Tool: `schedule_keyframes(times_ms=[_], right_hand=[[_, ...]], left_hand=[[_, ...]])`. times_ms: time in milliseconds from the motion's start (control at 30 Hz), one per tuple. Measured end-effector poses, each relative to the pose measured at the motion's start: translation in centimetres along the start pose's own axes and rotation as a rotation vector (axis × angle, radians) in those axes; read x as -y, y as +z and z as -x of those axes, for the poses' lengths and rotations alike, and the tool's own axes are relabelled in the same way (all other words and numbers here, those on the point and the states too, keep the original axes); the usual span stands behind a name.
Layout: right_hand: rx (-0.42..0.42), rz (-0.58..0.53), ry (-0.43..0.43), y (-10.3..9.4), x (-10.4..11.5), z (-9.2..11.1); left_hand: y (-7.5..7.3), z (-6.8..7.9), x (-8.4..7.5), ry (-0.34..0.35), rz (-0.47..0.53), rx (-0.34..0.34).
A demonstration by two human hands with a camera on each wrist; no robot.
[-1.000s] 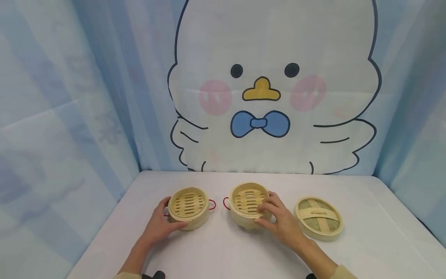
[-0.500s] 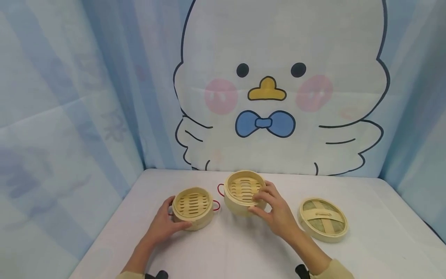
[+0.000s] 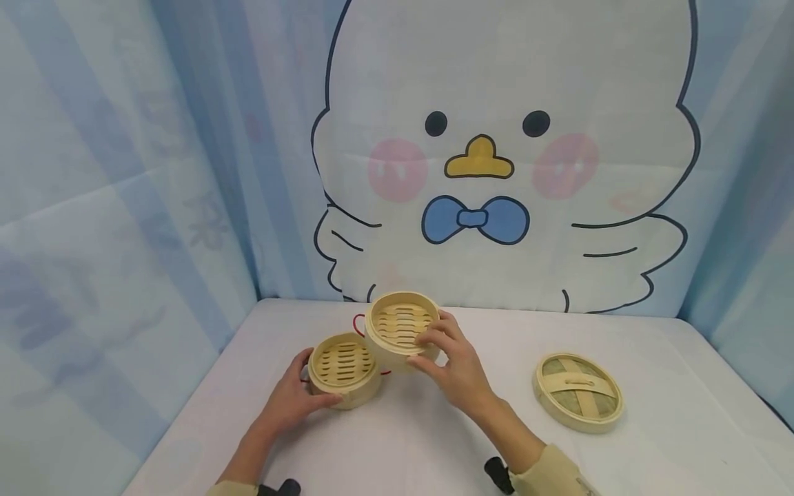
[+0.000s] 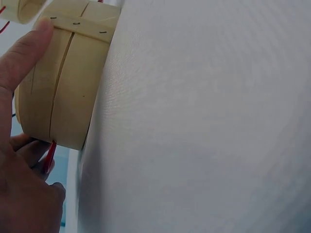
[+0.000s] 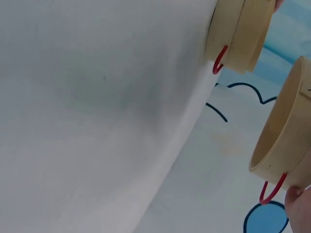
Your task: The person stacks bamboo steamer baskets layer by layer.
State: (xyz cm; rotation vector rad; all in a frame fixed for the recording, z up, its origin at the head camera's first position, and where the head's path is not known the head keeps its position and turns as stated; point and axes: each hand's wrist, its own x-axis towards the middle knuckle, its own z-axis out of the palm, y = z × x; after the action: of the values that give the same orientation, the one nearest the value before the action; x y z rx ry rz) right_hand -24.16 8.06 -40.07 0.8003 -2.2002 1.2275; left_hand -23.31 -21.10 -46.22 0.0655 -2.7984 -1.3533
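Two round bamboo steamer baskets with slatted floors and red loop handles are in the head view. The left basket [image 3: 343,365] stands on the table, and my left hand [image 3: 291,398] grips its side with the thumb in front. In the left wrist view that thumb lies against the basket wall [image 4: 73,82]. My right hand [image 3: 455,362] holds the second basket [image 3: 400,327] by its right rim, raised and overlapping the left one's far right edge in the head view. The right wrist view shows the raised basket [image 5: 291,131] apart from the standing basket [image 5: 238,34].
A round bamboo steamer lid [image 3: 578,394] with a crossed-strip top lies on the right of the white table [image 3: 434,441]. Behind the table hangs a curtain [image 3: 477,269] printed with a cartoon bird.
My right hand has lifted its steamer basket off the table and carried it left toward the other basket. My left hand keeps its hold on the standing basket.
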Motion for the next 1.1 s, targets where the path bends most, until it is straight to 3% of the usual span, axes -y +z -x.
schedule_keyframes(times_ms=[367,1100], right_hand=[[0.013,-0.033,-0.010,2.4,0.7,-1.0],[0.088,-0.083,-0.039,7.1,2.0,-1.2]], left_hand=[[-0.2,-0.3,0.2,0.021,0.036,0.034],[-0.3,-0.2,0.3,0.063,0.060,0.007]])
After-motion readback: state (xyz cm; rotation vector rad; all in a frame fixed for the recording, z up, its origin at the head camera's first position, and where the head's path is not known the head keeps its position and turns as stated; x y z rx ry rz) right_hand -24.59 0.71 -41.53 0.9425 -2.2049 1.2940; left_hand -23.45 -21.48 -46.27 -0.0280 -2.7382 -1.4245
